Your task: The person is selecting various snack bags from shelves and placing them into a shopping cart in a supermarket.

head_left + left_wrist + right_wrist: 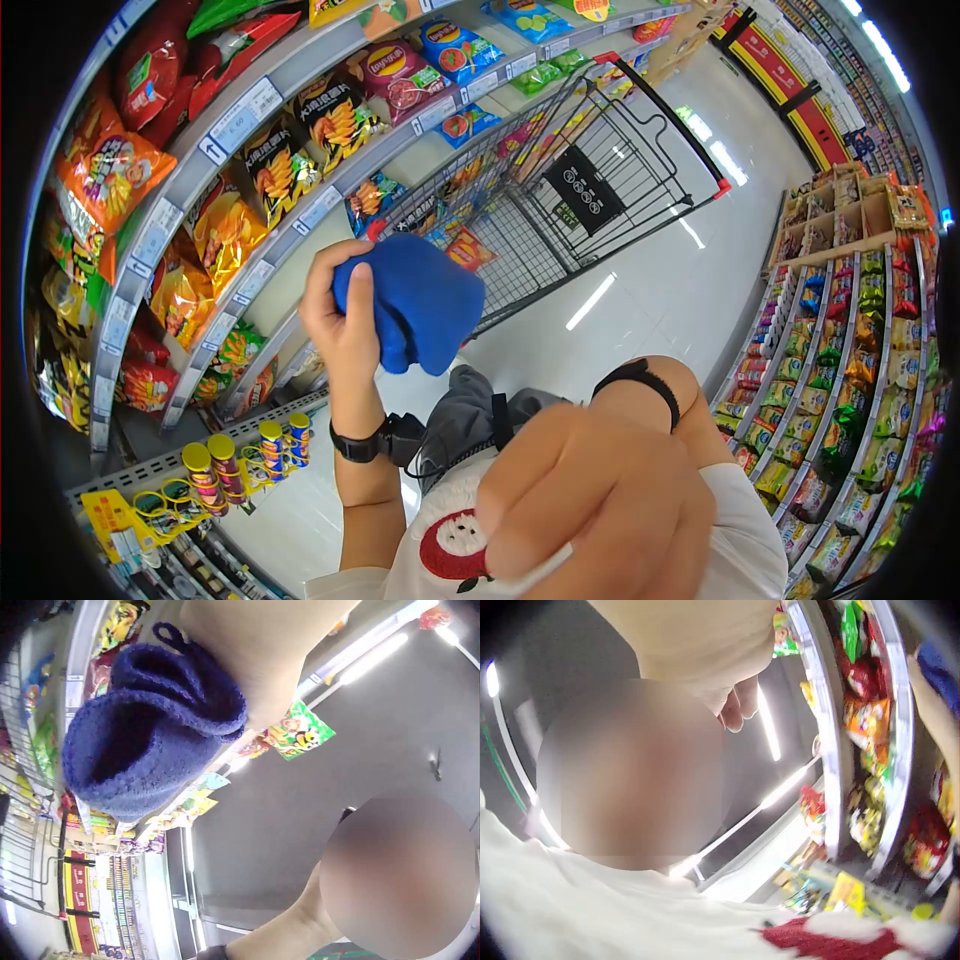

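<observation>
My left hand (345, 305) grips a bunched blue cloth (415, 305), its thumb lying across the near side. In the left wrist view the cloth (142, 742) shows a fuzzy towel-like surface, deep folds and a small hanging loop. The left hand is raised beside the snack shelves, with the shopping cart beyond it. Large and blurred, my right hand (610, 500) is lifted close to the head camera, its fingers loosely bent. In the right wrist view, fingertips (735, 712) of the right hand show beside the blurred-out head area, with nothing visible in them.
A wire shopping cart (520, 240) stands ahead, with a snack bag (468, 248) in it. Shelves of chip bags (300, 150) curve along the left. Snack racks (830, 400) line the right side. Chip cans (225, 468) sit in a low yellow holder at lower left.
</observation>
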`<state>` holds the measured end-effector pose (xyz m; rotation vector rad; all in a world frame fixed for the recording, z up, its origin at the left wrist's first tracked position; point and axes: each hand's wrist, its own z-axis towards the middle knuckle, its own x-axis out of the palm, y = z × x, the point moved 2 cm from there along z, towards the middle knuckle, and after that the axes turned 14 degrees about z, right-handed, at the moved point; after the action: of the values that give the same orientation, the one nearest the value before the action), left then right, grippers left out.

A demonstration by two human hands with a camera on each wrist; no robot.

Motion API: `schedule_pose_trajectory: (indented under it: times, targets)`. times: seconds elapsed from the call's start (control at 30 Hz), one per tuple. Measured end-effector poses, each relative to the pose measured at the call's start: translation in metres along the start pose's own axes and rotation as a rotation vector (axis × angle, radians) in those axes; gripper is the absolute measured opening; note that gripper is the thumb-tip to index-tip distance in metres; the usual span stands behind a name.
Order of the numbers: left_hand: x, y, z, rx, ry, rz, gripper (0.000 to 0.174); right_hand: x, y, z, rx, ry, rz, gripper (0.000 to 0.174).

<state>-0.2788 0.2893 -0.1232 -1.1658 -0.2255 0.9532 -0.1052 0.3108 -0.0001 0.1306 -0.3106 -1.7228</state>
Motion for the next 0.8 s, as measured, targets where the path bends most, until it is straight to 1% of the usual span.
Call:
schedule_pose_trajectory:
  times: [0.03, 0.1, 0.13, 0.17, 0.2, 0.23, 0.3, 0.33, 0.4, 0.43, 0.47, 0.5, 0.53, 0.57, 0.6, 0.63, 0.67, 0.7, 0.73, 0.77, 0.8]
  targets:
    - [0.006, 0.012, 0.007, -0.040, 0.033, 0.010, 0.011, -0.012, -0.007, -0.003, 0.129, 0.077, -0.134, 0.012]
    - [0.029, 0.038, 0.016, -0.026, 0.044, 0.040, 0.010, -0.036, -0.020, -0.010, 0.352, 0.293, -0.437, 0.007]
    - [0.047, 0.059, 0.017, -0.080, 0.120, 0.127, 0.010, -0.057, -0.038, -0.027, 0.543, 0.406, -0.575, 0.008]
    - [0.066, 0.088, 0.011, -0.150, 0.207, 0.218, 0.010, -0.105, -0.086, -0.104, 0.701, -0.037, -0.679, 0.009]
    - [0.077, 0.102, 0.013, -0.209, 0.265, 0.226, 0.010, -0.133, -0.107, -0.143, 0.811, -0.211, -0.662, 0.005]
    - [0.086, 0.118, 0.011, -0.269, 0.326, 0.236, 0.011, -0.157, -0.120, -0.190, 0.989, -0.398, -0.579, 0.005]
    - [0.111, 0.168, -0.009, -0.298, 0.373, 0.108, 0.011, -0.201, -0.128, -0.285, 1.203, -0.524, -0.561, 0.012]
    - [0.116, 0.177, -0.012, -0.395, 0.460, 0.126, 0.017, -0.216, -0.127, -0.312, 1.379, -0.615, -0.468, 0.014]
    - [0.139, 0.214, -0.026, -0.503, 0.633, 0.203, 0.017, -0.239, -0.123, -0.355, 1.731, -0.791, -0.266, 0.019]
    - [0.148, 0.233, -0.033, -0.557, 0.718, 0.245, 0.017, -0.247, -0.128, -0.372, 1.764, -0.909, -0.197, 0.020]
    - [0.158, 0.240, -0.034, -0.645, 0.755, 0.210, 0.016, -0.257, -0.133, -0.384, 1.793, -1.024, -0.132, 0.020]
    - [0.170, 0.256, -0.040, -0.709, 0.749, 0.218, 0.020, -0.269, -0.139, -0.393, 1.817, -1.136, -0.066, 0.021]
    - [0.180, 0.275, -0.044, -0.765, 0.739, 0.232, 0.024, -0.280, -0.148, -0.397, 1.821, -1.161, 0.014, 0.021]
    - [0.189, 0.292, -0.050, -0.818, 0.733, 0.247, 0.027, -0.291, -0.156, -0.422, 1.883, -1.169, 0.056, 0.024]
    - [0.197, 0.303, -0.052, -0.827, 0.789, 0.343, 0.031, -0.308, -0.168, -0.468, 1.934, -1.177, 0.097, 0.026]
    - [0.205, 0.327, -0.062, -0.925, 0.799, 0.368, 0.038, -0.325, -0.183, -0.503, 1.968, -1.191, 0.143, 0.029]
    - [0.209, 0.349, -0.070, -0.914, 0.846, 0.474, 0.051, -0.334, -0.192, -0.534, 2.006, -1.129, 0.045, 0.029]
    - [0.213, 0.346, -0.067, -0.990, 0.859, 0.405, 0.062, -0.340, -0.198, -0.555, 2.036, -1.080, -0.055, 0.030]
    - [0.216, 0.367, -0.076, -1.056, 0.861, 0.300, 0.073, -0.346, -0.204, -0.559, 2.127, -0.952, -0.234, 0.030]
    - [0.217, 0.366, -0.076, -1.192, 0.844, 0.322, 0.080, -0.351, -0.210, -0.563, 2.212, -0.830, -0.415, 0.031]
    - [0.219, 0.351, -0.064, -1.311, 0.894, 0.296, 0.080, -0.352, -0.213, -0.557, 2.244, -0.793, -0.374, 0.029]
